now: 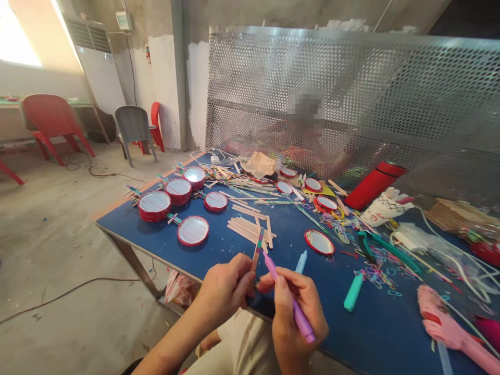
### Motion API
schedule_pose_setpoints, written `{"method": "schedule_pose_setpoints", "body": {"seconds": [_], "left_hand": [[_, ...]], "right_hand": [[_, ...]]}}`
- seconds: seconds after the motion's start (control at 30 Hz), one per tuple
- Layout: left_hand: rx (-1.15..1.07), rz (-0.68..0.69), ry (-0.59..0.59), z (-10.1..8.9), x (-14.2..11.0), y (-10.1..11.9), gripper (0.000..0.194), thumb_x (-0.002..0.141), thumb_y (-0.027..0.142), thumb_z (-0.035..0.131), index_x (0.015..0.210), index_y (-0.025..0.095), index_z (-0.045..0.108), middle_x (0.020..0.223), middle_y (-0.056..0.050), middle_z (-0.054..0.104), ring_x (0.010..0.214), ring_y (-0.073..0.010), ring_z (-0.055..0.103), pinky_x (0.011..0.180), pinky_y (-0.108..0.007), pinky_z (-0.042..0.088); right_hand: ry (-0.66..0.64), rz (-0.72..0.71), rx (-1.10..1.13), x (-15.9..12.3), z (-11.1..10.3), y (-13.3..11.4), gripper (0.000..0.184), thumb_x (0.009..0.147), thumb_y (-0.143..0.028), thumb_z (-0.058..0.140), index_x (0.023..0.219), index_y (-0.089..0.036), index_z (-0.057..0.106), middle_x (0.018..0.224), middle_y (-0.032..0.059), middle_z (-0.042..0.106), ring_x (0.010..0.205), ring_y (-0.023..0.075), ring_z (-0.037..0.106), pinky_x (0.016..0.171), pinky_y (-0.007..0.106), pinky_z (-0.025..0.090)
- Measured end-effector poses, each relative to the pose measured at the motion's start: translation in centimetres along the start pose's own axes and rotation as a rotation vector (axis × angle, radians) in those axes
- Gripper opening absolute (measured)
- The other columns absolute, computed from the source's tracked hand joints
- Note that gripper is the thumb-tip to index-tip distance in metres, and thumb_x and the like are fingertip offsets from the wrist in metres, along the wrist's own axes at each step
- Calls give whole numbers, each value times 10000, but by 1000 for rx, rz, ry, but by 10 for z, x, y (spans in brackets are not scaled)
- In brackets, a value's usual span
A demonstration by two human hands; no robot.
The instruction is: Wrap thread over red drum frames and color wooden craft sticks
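Ahead on blue table (pixel 273 245): loose sticks (pixel 250 227), red-rimmed discs (pixel 192 230), teal cap (pixel 353 292). Left hand (pixel 224 291) pinching striped stick (pixel 257 251), upright at table's near edge; right hand (pixel 295 310) gripping purple marker (pixel 287 297), tip touching stick.

Stick and marker in my hands

My left hand (pixel 226 289) pinches a thin wooden craft stick (pixel 257 251), coloured in bands, standing nearly upright over the near edge of the blue table. My right hand (pixel 295 312) grips a purple marker (pixel 287 297) like a pen, slanted, its tip touching the stick's lower part.
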State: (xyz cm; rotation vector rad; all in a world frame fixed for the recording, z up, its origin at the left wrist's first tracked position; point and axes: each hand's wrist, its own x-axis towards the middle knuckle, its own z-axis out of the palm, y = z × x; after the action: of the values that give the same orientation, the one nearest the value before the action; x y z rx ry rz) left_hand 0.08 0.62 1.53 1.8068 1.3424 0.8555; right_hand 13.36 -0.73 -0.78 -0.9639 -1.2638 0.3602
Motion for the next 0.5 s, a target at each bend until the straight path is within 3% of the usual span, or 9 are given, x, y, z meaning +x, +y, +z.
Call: {"method": "schedule_pose_setpoints", "body": {"seconds": [0.5], "left_hand": [[-2, 29, 15, -1, 0, 3, 139, 941, 203, 422, 810, 246, 436, 590, 65, 658, 518, -123, 636, 563, -197, 427]], "right_hand": [[-29, -26, -2, 1, 1, 0, 82, 942, -213, 593, 976, -206, 668, 755, -27, 736, 576, 106, 690, 595, 212, 561]]}}
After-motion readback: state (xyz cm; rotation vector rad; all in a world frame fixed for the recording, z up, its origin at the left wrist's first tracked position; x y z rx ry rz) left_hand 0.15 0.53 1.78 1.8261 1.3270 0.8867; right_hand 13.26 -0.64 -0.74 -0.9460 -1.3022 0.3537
